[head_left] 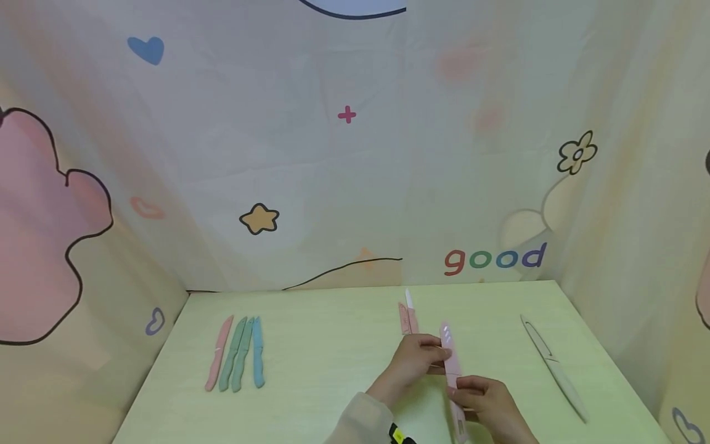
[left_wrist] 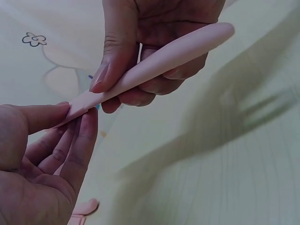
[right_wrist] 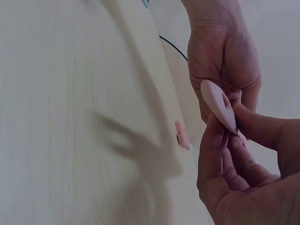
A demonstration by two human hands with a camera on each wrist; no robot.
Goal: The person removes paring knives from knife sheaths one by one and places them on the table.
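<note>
Both hands hold one pink sheathed knife (head_left: 452, 362), raised off the table and tilted. My left hand (head_left: 413, 362) pinches its sheathed end between thumb and fingers. On the handle, the thumb and fingers of my right hand (head_left: 492, 402) grip nearer to me. The left wrist view shows the smooth pink handle (left_wrist: 183, 52) passing out beyond the right hand. Seen from the right wrist, the handle end (right_wrist: 216, 103) has a slot. Just beyond the left hand lie a pink sheath (head_left: 403, 317) and a pink-handled knife with a white blade (head_left: 410, 301), partly hidden by that hand.
At the table's left lie a pink knife (head_left: 219, 353), two green knives (head_left: 242, 354) and a blue knife (head_left: 257, 353), side by side. A pale beige knife (head_left: 554, 369) lies slanted at the right. A printed curtain (head_left: 310, 160) stands behind the table.
</note>
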